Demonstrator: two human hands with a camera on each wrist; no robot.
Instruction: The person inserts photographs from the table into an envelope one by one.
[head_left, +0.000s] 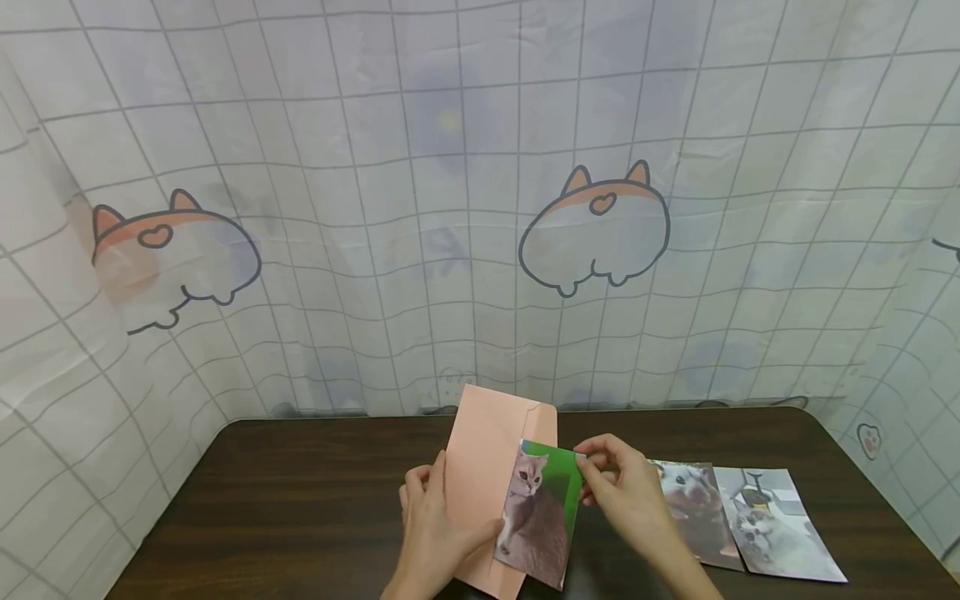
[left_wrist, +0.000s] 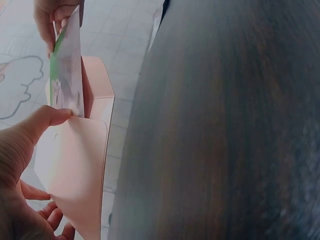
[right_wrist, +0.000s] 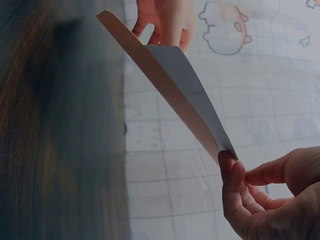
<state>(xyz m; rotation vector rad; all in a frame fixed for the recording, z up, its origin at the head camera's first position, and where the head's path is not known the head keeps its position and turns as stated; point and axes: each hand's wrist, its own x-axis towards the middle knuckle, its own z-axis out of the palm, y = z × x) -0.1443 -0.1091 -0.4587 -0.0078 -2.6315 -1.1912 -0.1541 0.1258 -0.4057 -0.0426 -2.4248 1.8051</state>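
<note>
A pink envelope (head_left: 480, 475) is held tilted above the dark table by the left hand (head_left: 442, 533), its thumb across the front and fingers behind the left edge. Over the envelope's right part lies a cat photo (head_left: 543, 508) with a green background. The right hand (head_left: 626, 492) pinches that photo's upper right corner. In the left wrist view, the left thumb presses where the photo (left_wrist: 67, 75) meets the envelope (left_wrist: 75, 165), whose flap stands open. The right wrist view has the photo's grey back (right_wrist: 190, 90) beside the envelope edge (right_wrist: 160, 85).
Two more photos lie at the right on the dark wooden table (head_left: 300, 500): a brownish animal picture (head_left: 693, 508) and a paler one (head_left: 776, 525), side by side. A white grid-patterned curtain (head_left: 375, 208) with corgi drawings hangs behind the table.
</note>
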